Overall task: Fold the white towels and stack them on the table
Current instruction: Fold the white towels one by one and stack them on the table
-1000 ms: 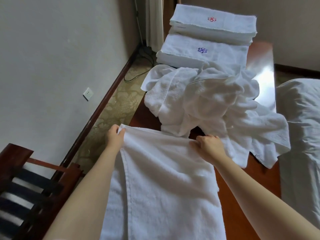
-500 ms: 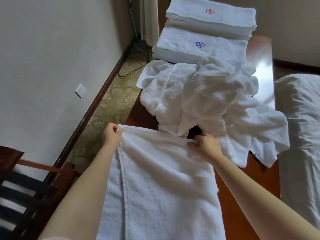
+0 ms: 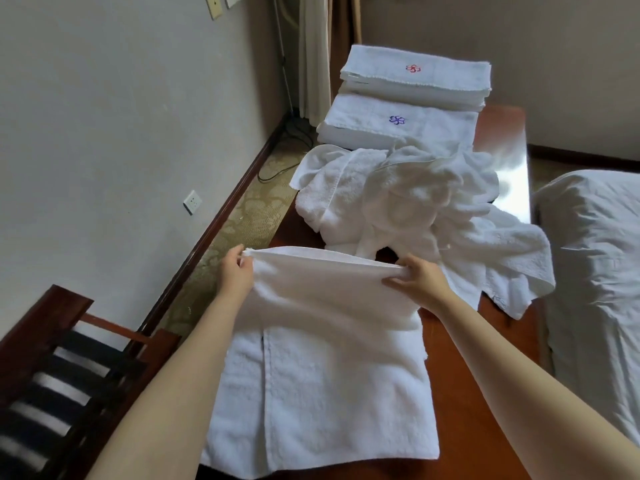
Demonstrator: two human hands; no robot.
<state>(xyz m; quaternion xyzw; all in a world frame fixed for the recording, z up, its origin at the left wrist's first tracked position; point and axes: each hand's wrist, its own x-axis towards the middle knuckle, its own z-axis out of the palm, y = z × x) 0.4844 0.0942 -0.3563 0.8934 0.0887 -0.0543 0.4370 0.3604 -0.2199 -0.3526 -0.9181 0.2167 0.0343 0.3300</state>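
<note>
Pinched at both far corners: plush terry towel (image 3: 329,358), by left hand (image 3: 235,275) and right hand (image 3: 420,282). Its far edge is held raised and taut; the near part is laid flat on the glossy wooden table (image 3: 460,393). Beyond, a crumpled pile (image 3: 415,199) is heaped. Farthest, two flat rectangular stacks (image 3: 398,133) are set side by side.

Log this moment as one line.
left hand pinches towel corner | right hand pinches same edge | far edge raised | unfolded pile behind
</note>
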